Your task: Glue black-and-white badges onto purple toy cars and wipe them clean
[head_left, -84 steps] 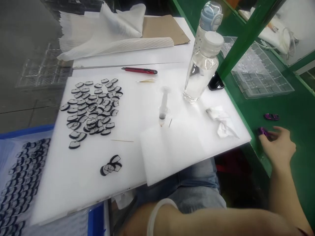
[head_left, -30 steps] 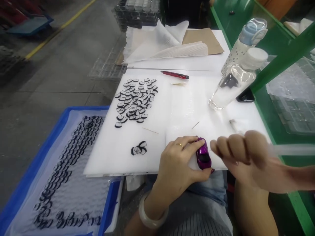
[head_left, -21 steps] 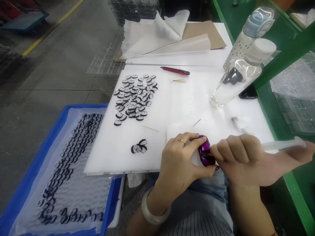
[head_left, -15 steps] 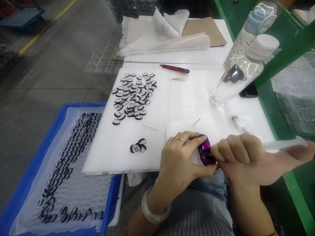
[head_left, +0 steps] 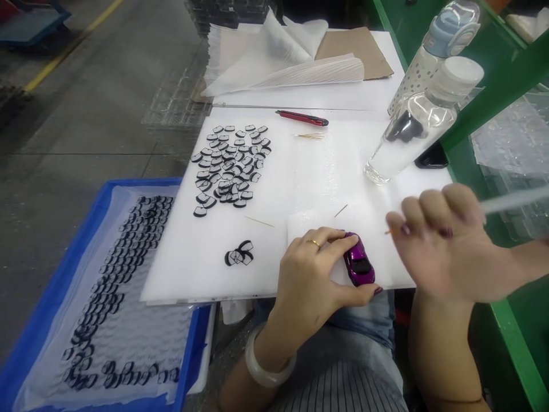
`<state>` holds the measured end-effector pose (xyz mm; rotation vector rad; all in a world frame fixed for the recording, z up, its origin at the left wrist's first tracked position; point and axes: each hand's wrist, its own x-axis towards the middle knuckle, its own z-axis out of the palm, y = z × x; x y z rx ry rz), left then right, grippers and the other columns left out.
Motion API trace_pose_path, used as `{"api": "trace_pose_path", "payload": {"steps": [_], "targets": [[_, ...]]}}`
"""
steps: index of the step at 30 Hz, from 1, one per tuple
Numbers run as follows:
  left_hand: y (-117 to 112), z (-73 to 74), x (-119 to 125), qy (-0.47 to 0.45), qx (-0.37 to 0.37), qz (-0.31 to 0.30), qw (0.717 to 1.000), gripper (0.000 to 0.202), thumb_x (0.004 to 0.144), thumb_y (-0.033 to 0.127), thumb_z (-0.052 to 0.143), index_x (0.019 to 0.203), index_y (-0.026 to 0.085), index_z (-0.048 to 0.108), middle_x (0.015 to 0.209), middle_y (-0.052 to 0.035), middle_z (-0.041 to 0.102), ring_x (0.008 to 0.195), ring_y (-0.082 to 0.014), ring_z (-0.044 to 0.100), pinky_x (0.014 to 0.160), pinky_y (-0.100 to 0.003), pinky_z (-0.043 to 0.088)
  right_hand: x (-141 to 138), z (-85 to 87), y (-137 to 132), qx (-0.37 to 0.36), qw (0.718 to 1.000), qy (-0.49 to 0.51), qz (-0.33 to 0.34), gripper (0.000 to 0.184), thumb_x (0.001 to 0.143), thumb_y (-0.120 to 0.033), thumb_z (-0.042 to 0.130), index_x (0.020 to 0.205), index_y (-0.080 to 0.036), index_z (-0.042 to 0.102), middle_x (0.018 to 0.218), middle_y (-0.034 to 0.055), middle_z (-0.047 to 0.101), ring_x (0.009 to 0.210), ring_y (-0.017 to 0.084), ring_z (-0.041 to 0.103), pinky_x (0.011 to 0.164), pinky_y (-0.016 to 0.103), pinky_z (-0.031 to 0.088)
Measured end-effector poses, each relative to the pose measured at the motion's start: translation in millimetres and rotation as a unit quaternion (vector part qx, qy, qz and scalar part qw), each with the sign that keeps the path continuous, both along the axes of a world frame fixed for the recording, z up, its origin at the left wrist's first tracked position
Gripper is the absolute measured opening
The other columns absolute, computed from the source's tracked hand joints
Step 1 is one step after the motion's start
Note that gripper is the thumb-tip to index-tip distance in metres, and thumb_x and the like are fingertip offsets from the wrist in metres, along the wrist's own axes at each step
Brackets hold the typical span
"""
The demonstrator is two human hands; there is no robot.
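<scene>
**Two hands at one purple toy car**

Nearest the body, the left hand [head_left: 313, 280], with a white bangle [head_left: 270, 366] on its wrist and a ring [head_left: 315, 243] on one finger, is clamped on the toy car [head_left: 358, 267]. The thumb lies along the car's near end and the fingers curl over its far side. The car sits wheels down at the near edge of the white desk [head_left: 330, 171].

Its body is glossy metallic purple with dark window glass. It looks small, light and stiff, and the shiny shell is probably slippery. The plain flanks seem the safest place to pinch it, away from the glass.

Just to the right, clear of the car, the right hand [head_left: 446, 252] hovers with its fingers curled shut around a translucent syringe [head_left: 514, 197]. The barrel is blurred, and a small orange tip shows beside the fingertips.

To the left, a blue crate [head_left: 141, 183] holds rows of small black-rimmed pieces [head_left: 124, 274]. A little cluster [head_left: 239, 256] of the same pieces lies on the desk beside a toothpick [head_left: 259, 221], with a larger heap [head_left: 229, 166] beyond.

Farther off are a clear bottle [head_left: 412, 126], a black phone [head_left: 431, 155], and a red utility knife [head_left: 302, 118]. Behind them stand a spotted bottle [head_left: 422, 68], foam sheets [head_left: 291, 66] and cardboard [head_left: 355, 46].
</scene>
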<state>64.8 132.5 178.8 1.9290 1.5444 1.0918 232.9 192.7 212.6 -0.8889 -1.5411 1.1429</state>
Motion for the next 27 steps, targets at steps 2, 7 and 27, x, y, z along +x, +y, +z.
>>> {"api": "trace_pose_path", "payload": {"steps": [2,7,27], "targets": [[0.5,0.0,0.3,-0.007,-0.005,0.003,1.000,0.058,0.056,0.038,0.092,0.107,0.018,0.074,0.106,-0.0062,0.072,0.091,-0.0264,0.068,0.080,-0.047,0.056,-0.7,-1.2,-5.9,-0.053,0.973,0.166,0.149,0.058,0.087,-0.072,0.050,0.061,-0.023,0.031,0.050,-0.0049,0.014,0.046,0.014,0.021,0.051,0.033,0.034],[1.2,0.7,0.1,-0.014,-0.006,0.001,1.000,0.058,0.056,0.036,0.093,0.108,0.018,0.075,0.106,-0.0057,0.072,0.092,-0.0263,0.068,0.081,-0.047,0.056,-9.6,-12.8,-11.1,-0.152,0.891,0.349,0.246,0.067,0.081,-0.073,0.053,0.051,-0.020,0.023,0.041,-0.0057,0.013,0.041,0.010,0.014,0.046,0.031,0.023],[1.0,-0.2,-0.2,-0.008,-0.006,-0.002,1.000,0.059,0.056,0.039,0.094,0.108,0.017,0.074,0.107,-0.0055,0.072,0.094,-0.0256,0.069,0.081,-0.045,0.055,-10.8,-15.7,-22.2,-0.117,0.924,0.310,0.190,0.063,0.082,-0.075,0.043,0.059,-0.022,0.017,0.047,-0.0061,0.007,0.043,0.010,0.011,0.046,0.032,0.022]]}}
